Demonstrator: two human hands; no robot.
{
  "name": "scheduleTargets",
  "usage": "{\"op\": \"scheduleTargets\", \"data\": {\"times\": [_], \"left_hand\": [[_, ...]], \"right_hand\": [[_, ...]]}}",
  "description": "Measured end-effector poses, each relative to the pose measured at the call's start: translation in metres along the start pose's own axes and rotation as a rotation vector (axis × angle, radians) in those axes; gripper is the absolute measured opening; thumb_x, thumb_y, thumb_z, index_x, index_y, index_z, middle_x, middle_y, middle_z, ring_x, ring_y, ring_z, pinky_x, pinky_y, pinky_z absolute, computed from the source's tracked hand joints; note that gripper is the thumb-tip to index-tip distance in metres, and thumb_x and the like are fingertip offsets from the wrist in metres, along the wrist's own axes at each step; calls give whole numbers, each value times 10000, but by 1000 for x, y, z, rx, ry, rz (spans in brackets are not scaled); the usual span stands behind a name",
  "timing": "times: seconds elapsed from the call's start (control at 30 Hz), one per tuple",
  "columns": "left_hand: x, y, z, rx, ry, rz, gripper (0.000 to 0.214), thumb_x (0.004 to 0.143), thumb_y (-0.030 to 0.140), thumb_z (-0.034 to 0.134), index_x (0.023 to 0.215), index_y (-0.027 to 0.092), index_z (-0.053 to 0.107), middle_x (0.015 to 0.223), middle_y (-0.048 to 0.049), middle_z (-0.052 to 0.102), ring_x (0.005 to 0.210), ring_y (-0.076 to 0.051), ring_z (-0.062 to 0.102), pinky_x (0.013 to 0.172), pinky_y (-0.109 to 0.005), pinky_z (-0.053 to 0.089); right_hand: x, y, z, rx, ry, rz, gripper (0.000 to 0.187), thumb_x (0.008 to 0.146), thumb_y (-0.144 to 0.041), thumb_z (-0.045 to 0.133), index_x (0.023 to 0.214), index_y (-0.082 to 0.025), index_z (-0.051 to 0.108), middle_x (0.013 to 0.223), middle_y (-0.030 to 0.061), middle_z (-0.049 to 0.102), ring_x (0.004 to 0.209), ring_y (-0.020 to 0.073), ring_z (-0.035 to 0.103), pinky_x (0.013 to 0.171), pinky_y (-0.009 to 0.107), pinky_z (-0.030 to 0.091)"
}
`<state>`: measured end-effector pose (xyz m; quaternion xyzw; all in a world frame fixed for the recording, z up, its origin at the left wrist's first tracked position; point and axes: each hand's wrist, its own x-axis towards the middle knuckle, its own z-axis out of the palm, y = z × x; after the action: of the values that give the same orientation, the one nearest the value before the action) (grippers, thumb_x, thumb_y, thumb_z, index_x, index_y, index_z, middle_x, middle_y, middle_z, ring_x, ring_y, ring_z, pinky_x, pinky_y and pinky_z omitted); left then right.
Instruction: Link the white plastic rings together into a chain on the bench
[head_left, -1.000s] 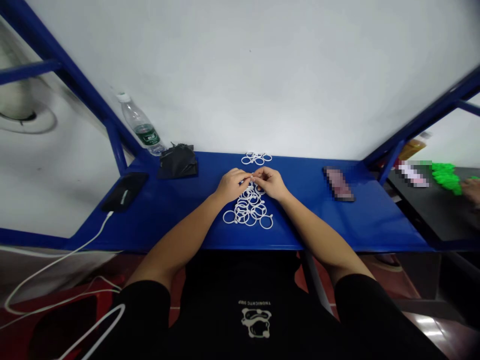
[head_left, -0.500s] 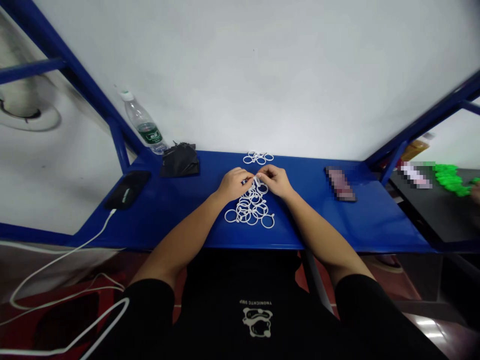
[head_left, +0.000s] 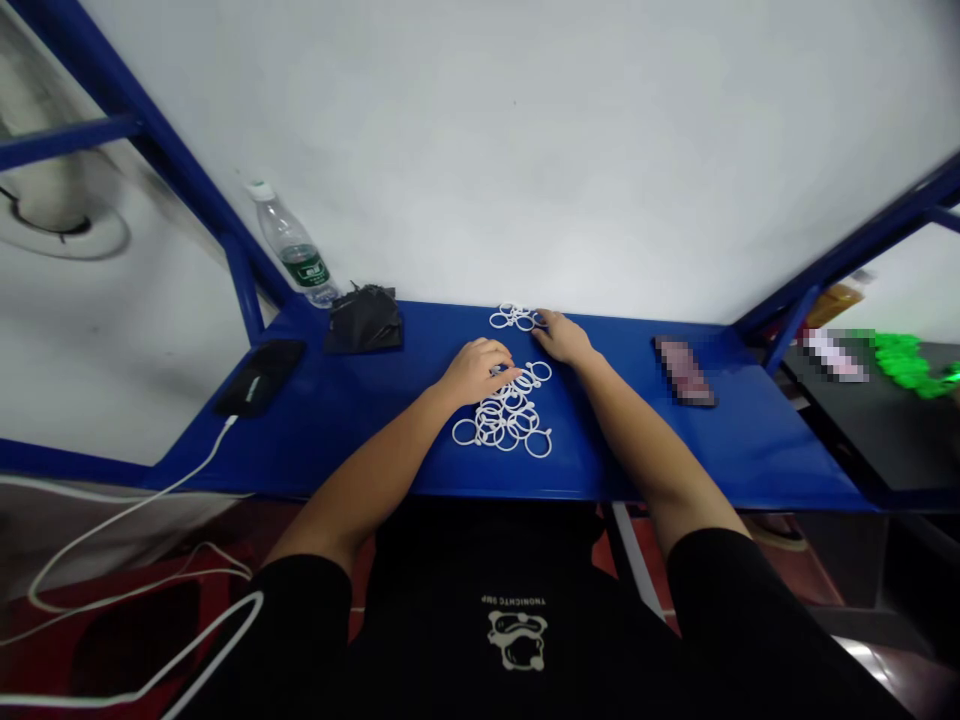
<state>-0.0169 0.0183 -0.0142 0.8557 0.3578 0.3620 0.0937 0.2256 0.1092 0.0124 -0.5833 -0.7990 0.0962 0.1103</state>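
A chain of linked white plastic rings lies in a heap at the middle of the blue bench. My left hand rests on the far end of that heap, fingers curled over the rings. My right hand has reached farther back, its fingertips touching a small cluster of loose white rings near the wall. Whether it grips one is hidden by the fingers.
A water bottle stands at the back left beside a crumpled black bag. A black phone on a white cable lies left. Another phone lies right. Green objects sit on a neighbouring black table.
My right hand left the heap and moved back and right to the small ring cluster. My left hand stayed on the chained rings.
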Motion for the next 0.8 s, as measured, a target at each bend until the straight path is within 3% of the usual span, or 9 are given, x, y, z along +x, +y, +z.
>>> {"op": "scheduleTargets", "data": {"times": [0.1, 0.2, 0.37, 0.57, 0.7, 0.8], "left_hand": [[0, -1, 0, 0, 8, -7, 290, 1074, 473, 656, 981, 229, 781, 1102, -67, 793, 1016, -234, 715, 978, -466, 542], [0, 0, 1, -3, -6, 1, 280, 1081, 468, 647, 990, 235, 775, 1078, -59, 793, 993, -229, 716, 970, -462, 544], [1, 2, 0, -8, -13, 6, 263, 1084, 447, 645, 994, 236, 774, 1058, -55, 792, 976, -226, 717, 969, -458, 546], [-1, 0, 0, 22, 10, -7, 201, 1060, 397, 690, 1012, 222, 777, 1060, -60, 793, 986, -227, 716, 973, -453, 555], [-1, 2, 2, 51, 33, -42, 200, 1061, 368, 687, 1169, 222, 772, 1136, -75, 803, 1040, -244, 716, 966, -454, 551], [-1, 4, 2, 70, 58, -51, 202, 1070, 341, 668, 1205, 230, 770, 1111, -67, 813, 1020, -240, 720, 938, -439, 540]], "right_hand": [[-11, 1, -3, 14, 27, 83, 577, 1081, -377, 504, 1611, -149, 511, 1421, 201, 732, 1303, 377, 696, 1090, 477, 553], [-25, 10, -9, 22, -9, 165, 594, 1046, -427, 582, 1569, -147, 568, 1375, 190, 760, 1289, 367, 703, 1061, 441, 558], [-47, 28, -16, 16, -72, 170, 424, 952, -430, 706, 1301, -200, 770, 1256, 117, 808, 1130, 286, 748, 951, 330, 560], [-54, 18, -8, 152, -4, -107, 309, 867, -196, 674, 1150, -205, 797, 977, 59, 823, 840, 214, 725, 794, 299, 543], [-64, -6, -6, 458, 115, -258, 401, 923, -285, 679, 1309, -190, 732, 871, 27, 796, 684, 174, 665, 709, 296, 539], [-75, -24, -8, 603, 129, -334, 308, 973, -385, 683, 1197, -197, 778, 862, 25, 792, 654, 156, 648, 667, 291, 523]]}}
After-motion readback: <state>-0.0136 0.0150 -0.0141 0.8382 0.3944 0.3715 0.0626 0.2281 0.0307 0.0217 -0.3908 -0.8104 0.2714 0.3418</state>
